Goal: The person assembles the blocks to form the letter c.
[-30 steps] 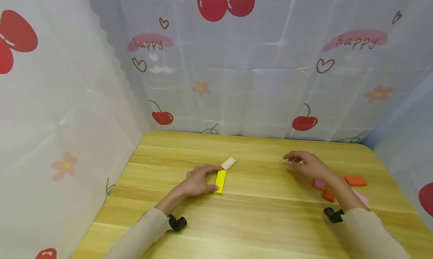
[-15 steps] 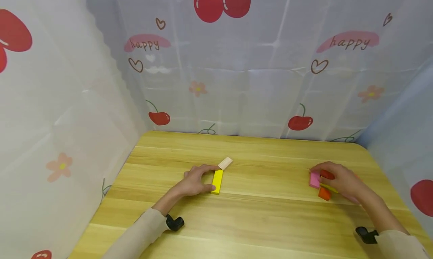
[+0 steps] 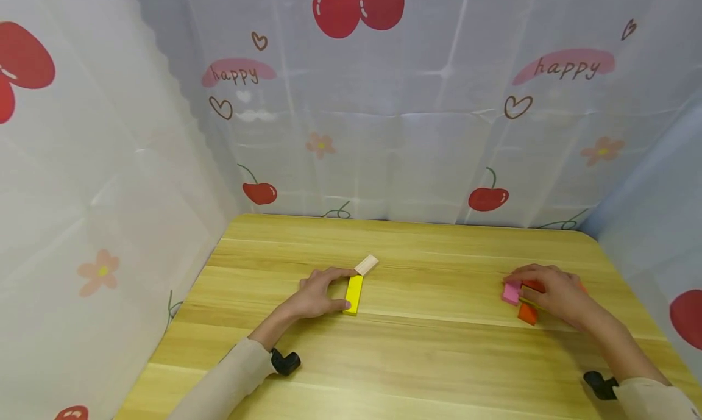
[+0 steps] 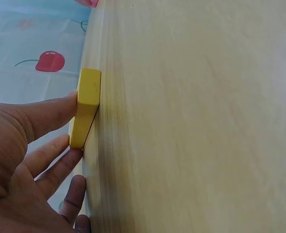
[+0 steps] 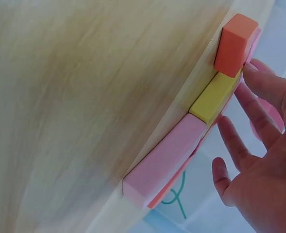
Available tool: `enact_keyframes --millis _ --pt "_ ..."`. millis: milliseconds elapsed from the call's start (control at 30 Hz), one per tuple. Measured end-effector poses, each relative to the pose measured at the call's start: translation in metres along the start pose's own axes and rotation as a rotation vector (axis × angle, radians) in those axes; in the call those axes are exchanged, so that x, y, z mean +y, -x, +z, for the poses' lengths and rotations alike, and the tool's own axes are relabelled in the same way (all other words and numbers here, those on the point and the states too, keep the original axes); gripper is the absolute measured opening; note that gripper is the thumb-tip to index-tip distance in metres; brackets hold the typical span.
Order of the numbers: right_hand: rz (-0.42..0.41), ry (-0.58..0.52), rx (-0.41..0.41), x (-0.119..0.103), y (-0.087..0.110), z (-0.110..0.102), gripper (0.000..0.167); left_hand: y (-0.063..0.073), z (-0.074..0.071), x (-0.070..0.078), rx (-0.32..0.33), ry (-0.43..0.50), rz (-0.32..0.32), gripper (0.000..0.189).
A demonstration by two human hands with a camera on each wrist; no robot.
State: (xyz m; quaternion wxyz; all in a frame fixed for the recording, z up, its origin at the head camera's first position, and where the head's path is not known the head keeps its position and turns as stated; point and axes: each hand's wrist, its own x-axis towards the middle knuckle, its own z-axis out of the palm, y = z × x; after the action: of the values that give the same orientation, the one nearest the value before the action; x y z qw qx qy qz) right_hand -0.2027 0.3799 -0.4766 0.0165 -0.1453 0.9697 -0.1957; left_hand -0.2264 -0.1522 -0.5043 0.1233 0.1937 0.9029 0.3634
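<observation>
My left hand [image 3: 316, 295] holds a flat yellow block [image 3: 353, 295] lengthwise, thumb at its near end and index finger at its far end. A plain wooden block [image 3: 367, 264] lies at an angle against that far end. At the right, my right hand [image 3: 551, 292] reaches over a group of coloured blocks, its thumb and index finger around a pink block [image 3: 510, 293]. An orange block [image 3: 528, 314] lies close in front of it. Beside the thumb, a second yellow block [image 5: 213, 97] and a longer pale pink block [image 5: 164, 160] show in the right wrist view.
Red and orange blocks are partly hidden under my right hand. The wooden table [image 3: 417, 359] ends at a back edge against a white curtain [image 3: 428, 152] printed with cherries. More curtain hangs at both sides. Each wrist carries a black camera mount [image 3: 286, 363].
My right hand has moved right and toward me, coming down onto the coloured blocks and taking the pink one between its fingers. The left hand stays on its yellow block.
</observation>
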Motion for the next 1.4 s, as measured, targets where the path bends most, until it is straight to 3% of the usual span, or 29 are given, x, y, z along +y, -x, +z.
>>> enact_keyframes --millis 667,1033,1400 --pt "0.065 -0.067 0.005 0.003 -0.009 0.005 0.032 -0.001 0.000 0.001 0.000 -0.002 0.002 0.064" --pt "0.058 -0.037 0.020 -0.004 -0.019 0.008 0.029 0.000 0.000 0.001 -0.002 -0.008 -0.004 0.065" --pt "0.035 -0.081 0.016 -0.009 -0.032 0.009 0.027 0.001 0.000 0.000 0.000 -0.007 0.001 0.065"
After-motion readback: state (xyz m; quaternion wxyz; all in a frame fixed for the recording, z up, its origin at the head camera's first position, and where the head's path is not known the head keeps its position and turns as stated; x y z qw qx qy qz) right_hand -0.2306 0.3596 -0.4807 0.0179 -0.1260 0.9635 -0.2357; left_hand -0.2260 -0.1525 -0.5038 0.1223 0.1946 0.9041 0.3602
